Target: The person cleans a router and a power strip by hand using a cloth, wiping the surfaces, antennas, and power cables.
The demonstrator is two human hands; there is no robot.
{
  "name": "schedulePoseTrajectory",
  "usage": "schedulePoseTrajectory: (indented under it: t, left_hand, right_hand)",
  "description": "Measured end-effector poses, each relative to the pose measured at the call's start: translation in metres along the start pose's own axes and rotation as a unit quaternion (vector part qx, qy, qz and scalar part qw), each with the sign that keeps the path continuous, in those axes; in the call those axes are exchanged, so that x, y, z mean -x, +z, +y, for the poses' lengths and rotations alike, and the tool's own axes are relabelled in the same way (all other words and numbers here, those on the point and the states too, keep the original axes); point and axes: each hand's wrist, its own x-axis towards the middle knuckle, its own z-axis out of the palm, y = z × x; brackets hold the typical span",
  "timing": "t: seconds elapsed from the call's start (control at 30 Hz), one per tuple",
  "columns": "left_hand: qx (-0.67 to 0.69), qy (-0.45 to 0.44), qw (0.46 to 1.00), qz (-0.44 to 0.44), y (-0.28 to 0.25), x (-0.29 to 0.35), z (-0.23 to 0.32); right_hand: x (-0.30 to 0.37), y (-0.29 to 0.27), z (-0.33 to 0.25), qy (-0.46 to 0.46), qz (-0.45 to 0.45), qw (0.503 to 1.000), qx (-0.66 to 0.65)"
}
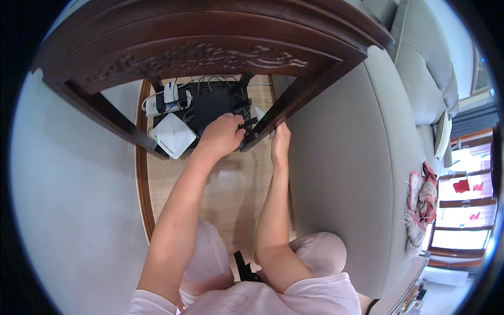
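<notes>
My left hand point(223, 135) reaches under the dark carved wooden table point(199, 55), over a flat black box point(211, 107). Its fingers are curled closed at a small black piece point(249, 123), too dark to identify, beside the table leg. My right hand point(281, 143) is closed against the outer side of that wooden leg point(270, 122). Something thin and white point(260, 112) shows past the leg near its fingertips; the leg hides part of the grip. Left of the black box, a white router-like box point(174, 135) with small green lights sits tilted.
Behind it are a white power strip point(153, 106), a small white device point(171, 92) and several tangled cables point(215, 81). A grey sofa point(341, 152) rises close on the right, with a red and white cloth point(421, 205) on it. A pale wall point(79, 157) bounds the left.
</notes>
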Motion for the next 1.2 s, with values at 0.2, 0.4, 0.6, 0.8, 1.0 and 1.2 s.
schedulePoseTrajectory:
  t: [0.2, 0.4, 0.6, 0.8, 1.0, 1.2]
  left_hand:
    - [0.017, -0.025, 0.999, 0.039, -0.024, 0.006, -0.015]
    - [0.079, -0.003, 0.993, 0.085, -0.015, 0.013, -0.034]
    - [0.135, -0.040, 0.989, -0.043, 0.064, 0.048, -0.083]
    - [0.666, -0.390, 0.630, -0.088, 0.122, 0.075, -0.115]
    - [0.809, -0.340, 0.468, 0.100, 0.159, 0.063, -0.113]
    - [0.816, -0.304, 0.461, 0.170, 0.152, 0.051, -0.107]
  right_hand:
    - [0.028, 0.035, -0.036, -0.226, 0.272, 0.934, 0.040]
    - [0.048, 0.073, -0.123, -0.620, 0.227, 0.638, 0.395]
    - [0.041, 0.057, -0.059, -0.494, 0.174, 0.670, 0.526]
    - [0.056, 0.049, 0.012, -0.372, 0.107, 0.746, 0.542]
    - [0.057, 0.040, 0.005, -0.409, 0.106, 0.766, 0.485]
    - [0.081, 0.025, 0.002, -0.431, 0.175, 0.782, 0.414]
